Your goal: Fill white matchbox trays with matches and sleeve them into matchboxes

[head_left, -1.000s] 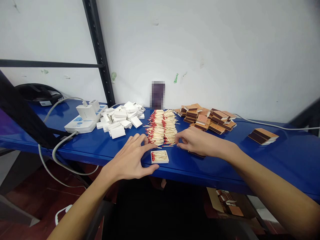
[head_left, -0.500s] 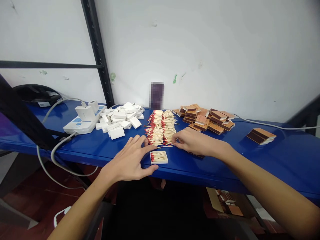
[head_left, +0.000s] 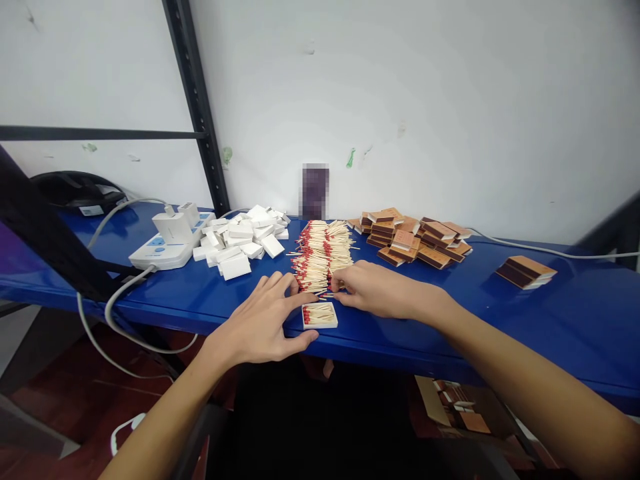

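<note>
The white tray (head_left: 321, 327) with matches (head_left: 317, 313) lies near the front edge of the blue shelf (head_left: 440, 327), its left end inside the wide grip of my left hand (head_left: 267, 317), probably to steady it. My right hand (head_left: 373, 287) makes a narrow grip at the near end of the match pile (head_left: 320, 250); whether it holds any match, I cannot tell. White boxes (head_left: 240, 230) lie left and brown matchboxes (head_left: 417, 237) right, perhaps for easy reach

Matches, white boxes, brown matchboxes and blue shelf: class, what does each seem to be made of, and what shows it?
Matches: probably bare wood, matt; pale, thin sticks with red heads.
White boxes: likely card, matt; plain, flat sides.
Brown matchboxes: likely printed card; two-tone, crisp-edged panels.
Blue shelf: perhaps painted metal; smooth, glossy with reflections.
</note>
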{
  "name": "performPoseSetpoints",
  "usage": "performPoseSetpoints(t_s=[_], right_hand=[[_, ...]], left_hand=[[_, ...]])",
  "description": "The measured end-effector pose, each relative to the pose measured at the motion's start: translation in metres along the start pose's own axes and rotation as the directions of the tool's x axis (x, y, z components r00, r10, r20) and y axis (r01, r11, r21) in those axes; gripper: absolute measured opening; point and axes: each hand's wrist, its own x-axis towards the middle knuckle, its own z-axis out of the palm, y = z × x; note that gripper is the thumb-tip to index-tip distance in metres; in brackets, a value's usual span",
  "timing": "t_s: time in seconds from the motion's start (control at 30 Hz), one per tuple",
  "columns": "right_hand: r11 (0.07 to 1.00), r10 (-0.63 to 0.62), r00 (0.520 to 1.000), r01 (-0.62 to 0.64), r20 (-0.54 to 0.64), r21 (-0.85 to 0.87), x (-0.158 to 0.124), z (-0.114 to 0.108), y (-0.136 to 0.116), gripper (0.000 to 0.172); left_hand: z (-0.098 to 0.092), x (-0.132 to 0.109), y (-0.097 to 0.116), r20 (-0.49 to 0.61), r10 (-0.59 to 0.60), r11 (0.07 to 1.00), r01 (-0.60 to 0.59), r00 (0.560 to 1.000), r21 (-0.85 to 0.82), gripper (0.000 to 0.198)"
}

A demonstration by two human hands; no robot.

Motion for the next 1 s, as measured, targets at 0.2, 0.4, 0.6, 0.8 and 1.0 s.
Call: performPoseSetpoints(t_s=[0.2,0.4,0.6,0.8,1.0], right_hand=[[0.998,-0.057,0.998,0.057,0.037,0.007,0.004,-0.001,0.003,0.009],[0.989,-0.082,0.997,0.08,0.013,0.122,0.007,-0.003,-0.002,0.007],[0.971,-0.108,0.994,0.1,0.027,0.216,0.014,-0.002,-0.01,0.015],[0.976,-0.103,0.993,0.089,0.063,0.197,0.019,-0.005,-0.011,0.022],[0.983,-0.115,0.986,0.095,0.121,0.159,0.023,-0.008,-0.007,0.013]], left_hand=[[0.001,-0.001,0.001,0.009,-0.02,1.0,0.02,1.0,0.013,0.054],[0.001,0.0,0.0,0.001,-0.018,1.0,0.018,1.0,0.008,0.056],[0.0,0.0,0.001,0.011,-0.002,1.0,0.002,1.0,0.014,0.051],[-0.001,0.0,0.001,-0.008,0.014,1.0,-0.014,1.0,-0.002,0.047],[0.0,0.0,0.001,-0.007,0.01,1.0,-0.009,1.0,0.015,0.049]])
